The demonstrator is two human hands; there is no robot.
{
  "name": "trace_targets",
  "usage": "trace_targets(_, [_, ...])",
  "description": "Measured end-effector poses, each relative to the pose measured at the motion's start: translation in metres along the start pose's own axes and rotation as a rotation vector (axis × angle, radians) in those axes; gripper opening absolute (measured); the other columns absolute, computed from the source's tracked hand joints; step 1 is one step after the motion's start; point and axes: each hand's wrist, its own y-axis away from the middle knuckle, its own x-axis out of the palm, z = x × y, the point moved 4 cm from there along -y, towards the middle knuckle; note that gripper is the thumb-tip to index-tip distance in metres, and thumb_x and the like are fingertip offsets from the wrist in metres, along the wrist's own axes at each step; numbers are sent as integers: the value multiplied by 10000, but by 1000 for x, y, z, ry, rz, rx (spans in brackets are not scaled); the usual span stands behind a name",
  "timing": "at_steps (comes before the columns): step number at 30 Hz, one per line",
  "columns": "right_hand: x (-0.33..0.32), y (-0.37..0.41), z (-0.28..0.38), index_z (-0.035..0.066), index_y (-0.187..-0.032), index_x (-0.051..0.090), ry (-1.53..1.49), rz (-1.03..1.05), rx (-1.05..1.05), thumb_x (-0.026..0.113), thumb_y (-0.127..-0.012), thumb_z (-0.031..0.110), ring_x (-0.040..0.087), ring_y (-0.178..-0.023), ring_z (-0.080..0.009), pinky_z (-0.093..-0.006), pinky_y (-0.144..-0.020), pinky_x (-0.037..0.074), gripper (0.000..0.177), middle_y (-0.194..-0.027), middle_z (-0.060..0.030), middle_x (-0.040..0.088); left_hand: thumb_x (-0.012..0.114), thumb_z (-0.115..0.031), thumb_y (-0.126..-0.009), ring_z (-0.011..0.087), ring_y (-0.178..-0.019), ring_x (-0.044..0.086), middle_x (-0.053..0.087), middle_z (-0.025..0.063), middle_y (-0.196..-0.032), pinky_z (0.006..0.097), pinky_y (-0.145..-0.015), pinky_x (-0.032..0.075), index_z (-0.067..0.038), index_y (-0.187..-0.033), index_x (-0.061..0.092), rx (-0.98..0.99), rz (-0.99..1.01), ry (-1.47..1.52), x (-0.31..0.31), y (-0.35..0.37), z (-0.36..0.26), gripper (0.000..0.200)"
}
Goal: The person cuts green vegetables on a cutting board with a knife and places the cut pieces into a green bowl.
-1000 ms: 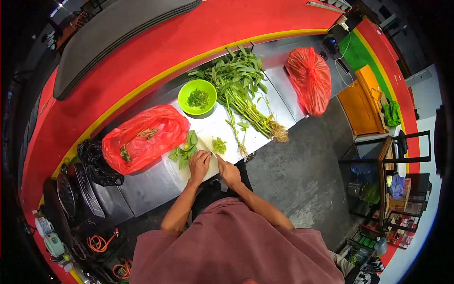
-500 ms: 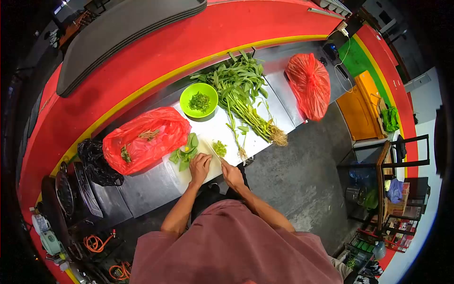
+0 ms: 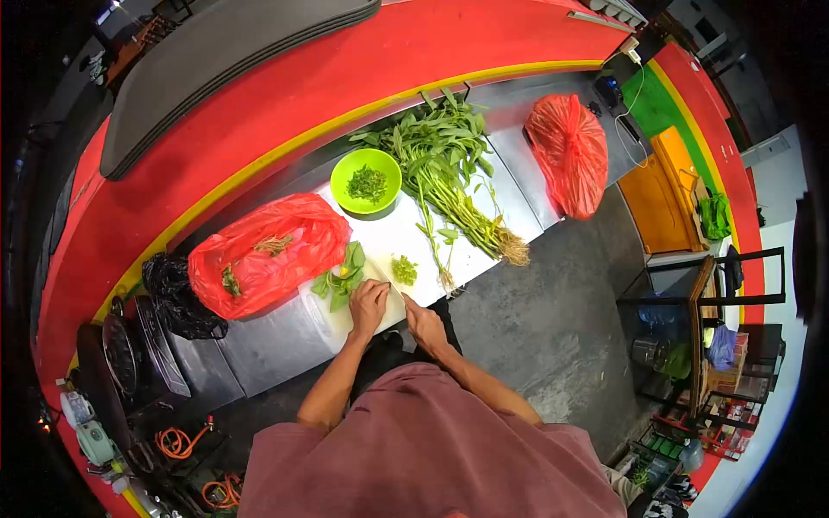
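Note:
My left hand (image 3: 369,308) is closed over the stem end of a small bunch of leafy greens (image 3: 347,274), pressing it onto the pale cutting board (image 3: 332,318). My right hand (image 3: 425,327) grips a knife (image 3: 401,289) just to the right; its blade is thin and hard to make out at this angle. Beyond the knife lies a little heap of chopped green pieces (image 3: 404,270). A lime-green bowl (image 3: 343,192) with chopped greens inside stands farther back. Long-stemmed greens with roots (image 3: 458,203) lie to its right.
An open red plastic bag (image 3: 319,233) holding plant scraps sits on the left, beside a black bag (image 3: 177,298). A tied red bag (image 3: 567,155) rests on the metal counter (image 3: 268,350) at the far right. A red wall (image 3: 328,95) runs along the back.
The knife blade has shifted from beside the chopped heap toward my left hand, and shows less. My left hand stays on the greens. The whole view has moved slightly.

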Motion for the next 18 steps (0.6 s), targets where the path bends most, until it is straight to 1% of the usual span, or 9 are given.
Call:
trace_targets(2, [2, -3, 0, 236, -1501, 551, 34, -15, -22, 504, -1062, 243, 702, -820, -501, -606, -741, 543, 442, -880, -300, 706, 751, -78, -888, 301, -894, 665, 709, 66, -939, 438, -767, 477, -52, -962, 769, 3, -7, -11, 0, -1, 0, 81])
trace_targets(4, [6, -6, 0, 208, -1500, 557, 85, -55, -80, 519, -1068, 268, 704, -826, -485, -567, -723, 542, 438, -896, -287, 712, 750, -76, -885, 298, -900, 666, 714, 61, -953, 433, -769, 475, -55, -967, 768, -8, 8, -35, 0, 2, 1, 87])
trace_targets(5, [9, -8, -1, 213, -1513, 542, 118, -43, -73, 511, -1069, 265, 703, -840, -487, -573, -739, 544, 448, -926, -293, 716, 749, -77, -886, 297, -903, 666, 711, 59, -950, 433, -769, 472, -59, -971, 767, -3, 10, -39, 1, 1, 1, 89])
trace_targets(8, [10, -20, 6, 220, -1520, 538, 113, -14, -43, 508, -1071, 267, 704, -847, -485, -576, -750, 543, 452, -928, -298, 717, 749, -80, -889, 295, -913, 665, 707, 57, -952, 432, -780, 465, -66, -981, 768, -1, 12, -37, 3, 0, 0, 95])
trace_targets(9, [11, -23, 9, 237, -1526, 517, 96, -16, -58, 471, -1086, 285, 695, -870, -499, -597, -802, 542, 445, -930, -282, 717, 750, -84, -891, 294, -921, 664, 705, 55, -956, 432, -790, 461, -69, -988, 769, -7, 13, -34, 3, 1, 0, 99])
trace_targets(12, [7, -24, 15, 234, -1525, 517, 45, -4, -26, 476, -1086, 282, 695, -898, -493, -596, -816, 535, 444, -948, -293, 716, 752, -86, -897, 291, -940, 662, 703, 54, -971, 431, -815, 454, -81, -1008, 776, -23, 22, -29, 2, 2, 2, 113])
trace_targets(13, [1, -21, 20, 217, -1500, 545, 19, -4, -14, 486, -1084, 280, 697, -886, -496, -606, -790, 532, 425, -936, -299, 714, 752, -84, -896, 289, -937, 662, 701, 54, -968, 429, -816, 454, -83, -1014, 778, -19, 4, -36, 3, 3, 3, 121])
trace_targets(15, [0, -16, 15, 216, -1488, 559, 7, -23, -8, 494, -1081, 284, 697, -873, -502, -613, -779, 530, 418, -917, -302, 710, 752, -81, -901, 278, -921, 665, 704, 54, -959, 424, -809, 457, -82, -1034, 786, -8, -39, -55, 5, 5, 3, 137])
trace_targets(18, [0, -7, 3, 218, -1468, 580, -6, -27, 18, 508, -1076, 297, 693, -850, -515, -624, -761, 526, 406, -885, -307, 703, 760, -90, -903, 278, -909, 666, 707, 55, -950, 419, -801, 464, -76, -1030, 791, -24, -40, -35, 9, 7, 8, 131])
